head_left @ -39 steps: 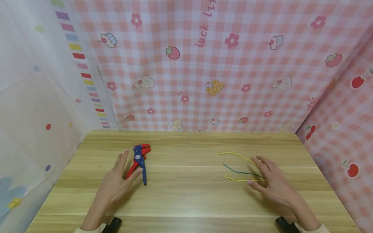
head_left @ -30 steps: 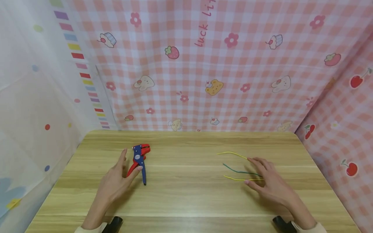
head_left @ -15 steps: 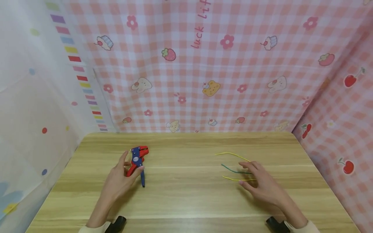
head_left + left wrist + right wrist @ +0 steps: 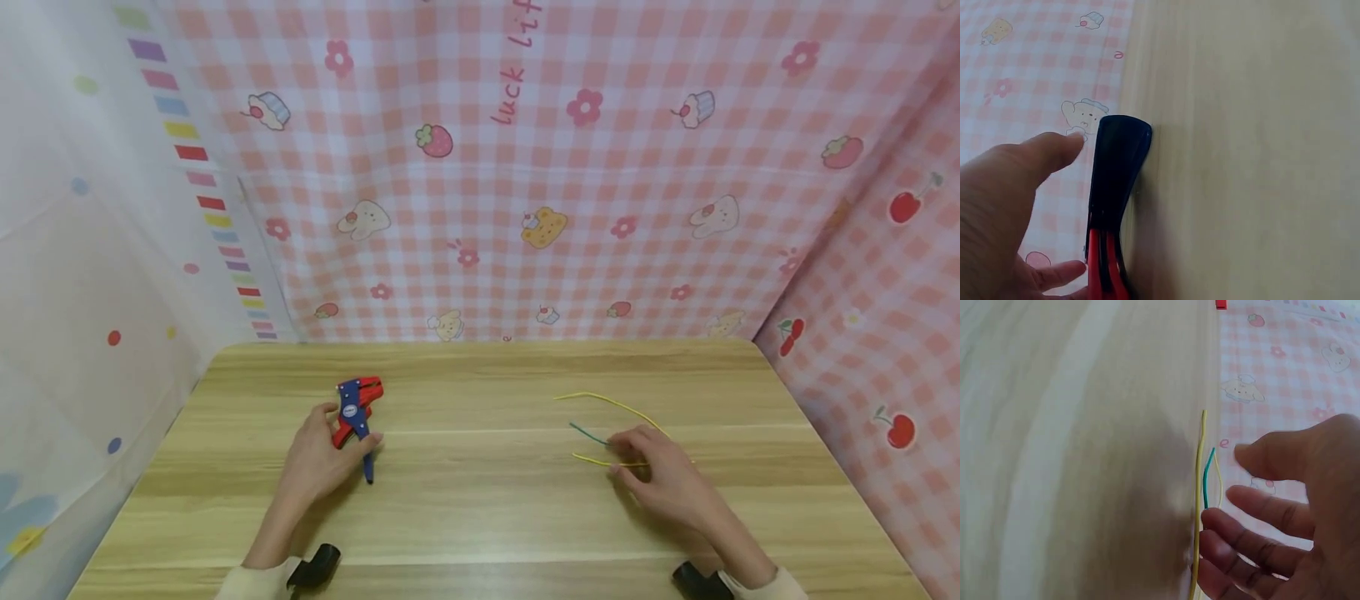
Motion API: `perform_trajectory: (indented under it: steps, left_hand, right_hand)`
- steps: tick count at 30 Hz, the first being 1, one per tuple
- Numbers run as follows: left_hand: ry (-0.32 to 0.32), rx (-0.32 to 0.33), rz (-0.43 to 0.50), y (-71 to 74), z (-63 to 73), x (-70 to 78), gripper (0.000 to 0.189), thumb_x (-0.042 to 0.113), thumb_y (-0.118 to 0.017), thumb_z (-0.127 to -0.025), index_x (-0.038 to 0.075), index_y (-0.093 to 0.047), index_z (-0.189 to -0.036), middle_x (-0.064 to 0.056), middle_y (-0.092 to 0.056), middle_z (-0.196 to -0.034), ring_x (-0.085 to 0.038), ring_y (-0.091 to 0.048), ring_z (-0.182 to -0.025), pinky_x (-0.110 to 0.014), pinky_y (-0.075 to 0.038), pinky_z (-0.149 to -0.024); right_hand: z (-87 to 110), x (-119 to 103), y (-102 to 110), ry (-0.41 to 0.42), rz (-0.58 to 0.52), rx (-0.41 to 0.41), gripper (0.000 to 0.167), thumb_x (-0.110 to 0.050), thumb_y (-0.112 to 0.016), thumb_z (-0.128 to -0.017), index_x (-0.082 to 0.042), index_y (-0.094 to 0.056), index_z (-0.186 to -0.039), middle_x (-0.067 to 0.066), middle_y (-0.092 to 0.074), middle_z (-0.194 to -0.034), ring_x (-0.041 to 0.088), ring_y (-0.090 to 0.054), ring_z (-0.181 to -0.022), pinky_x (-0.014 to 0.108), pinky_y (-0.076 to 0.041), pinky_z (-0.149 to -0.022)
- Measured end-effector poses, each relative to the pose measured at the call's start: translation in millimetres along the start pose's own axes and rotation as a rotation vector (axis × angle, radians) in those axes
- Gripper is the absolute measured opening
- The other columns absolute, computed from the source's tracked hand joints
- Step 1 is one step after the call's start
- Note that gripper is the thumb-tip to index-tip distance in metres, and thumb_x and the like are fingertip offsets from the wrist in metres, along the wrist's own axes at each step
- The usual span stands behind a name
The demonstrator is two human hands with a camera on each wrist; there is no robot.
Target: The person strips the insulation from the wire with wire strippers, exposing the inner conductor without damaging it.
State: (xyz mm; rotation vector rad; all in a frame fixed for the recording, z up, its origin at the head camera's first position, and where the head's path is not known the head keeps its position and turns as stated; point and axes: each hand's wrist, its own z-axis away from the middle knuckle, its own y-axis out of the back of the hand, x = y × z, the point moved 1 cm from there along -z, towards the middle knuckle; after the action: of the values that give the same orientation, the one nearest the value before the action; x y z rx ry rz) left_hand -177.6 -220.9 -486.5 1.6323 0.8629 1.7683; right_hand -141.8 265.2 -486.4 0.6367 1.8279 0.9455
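A red-and-blue wire stripper (image 4: 350,410) lies on the table at the left. My left hand (image 4: 318,458) is around its handles, thumb over the blue one and fingers beside the red one. In the left wrist view the thumb stands apart from the blue handle (image 4: 1116,162). To the right lie a far yellow wire (image 4: 600,397), a green wire (image 4: 587,432) and a near yellow wire (image 4: 591,460). Over the green and near yellow wires is my right hand (image 4: 667,483), fingers loosely bent and thumb apart. It partly hides both wires; no grip on them shows.
The wooden table (image 4: 465,500) reaches back to a pink checked cloth (image 4: 480,183). Another checked cloth (image 4: 862,367) hangs at the right, and a white dotted cloth (image 4: 112,275) at the left. A black wrist device (image 4: 315,567) sits at the left cuff.
My right hand has moved left along the wires, uncovering more of the far yellow one. My left hand has moved right and closer around the wire stripper, which stays on the table.
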Motion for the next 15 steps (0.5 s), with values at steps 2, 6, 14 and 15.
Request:
perform_trajectory:
  steps: [2, 6, 14, 15]
  left_hand:
    - [0.004, 0.003, -0.015, -1.2, -2.1, 0.4, 0.099, 0.06, -0.071, -0.083, -0.004, -0.03, -0.146, -0.033, -0.045, -0.138, -0.044, -0.05, -0.116, -0.053, -0.047, -0.087]
    - [0.014, 0.021, -0.027, -1.2, -5.2, 0.8, 0.092, 0.055, -0.075, -0.081, -0.005, -0.038, -0.14, -0.029, -0.054, -0.125, -0.034, -0.053, -0.096, -0.038, -0.044, -0.069]
    - [0.074, 0.008, -0.022, -0.4, -6.4, -0.2, 0.088, 0.056, -0.078, -0.078, -0.005, -0.045, -0.132, -0.016, -0.055, -0.101, -0.028, -0.05, -0.085, -0.033, -0.04, -0.064]
    - [0.08, 0.005, -0.023, -0.4, -6.4, -0.8, 0.088, 0.056, -0.078, -0.078, -0.005, -0.045, -0.132, -0.016, -0.055, -0.1, -0.029, -0.05, -0.085, -0.033, -0.041, -0.065]
  right_hand:
    - [-0.6, -0.6, -2.0, -0.002, -0.013, -0.003, 0.027, -0.013, -0.079, -0.085, -0.012, -0.068, -0.11, -0.005, -0.062, -0.103, 0.013, -0.063, -0.092, 0.035, -0.055, -0.08]
    - [-2.6, -2.5, -4.5, 0.013, 0.004, 0.0, 0.025, -0.005, -0.079, -0.082, -0.012, -0.069, -0.103, -0.005, -0.062, -0.099, 0.014, -0.063, -0.09, 0.035, -0.055, -0.079]
    - [-5.2, -2.7, -4.6, 0.005, 0.056, 0.008, 0.024, 0.001, -0.079, -0.079, -0.014, -0.071, -0.095, -0.007, -0.062, -0.093, 0.012, -0.061, -0.084, 0.032, -0.054, -0.074]
    - [-5.4, -2.3, -4.6, 0.005, 0.052, 0.01, 0.024, 0.002, -0.079, -0.079, -0.014, -0.071, -0.095, -0.007, -0.062, -0.092, 0.012, -0.061, -0.083, 0.031, -0.054, -0.073]
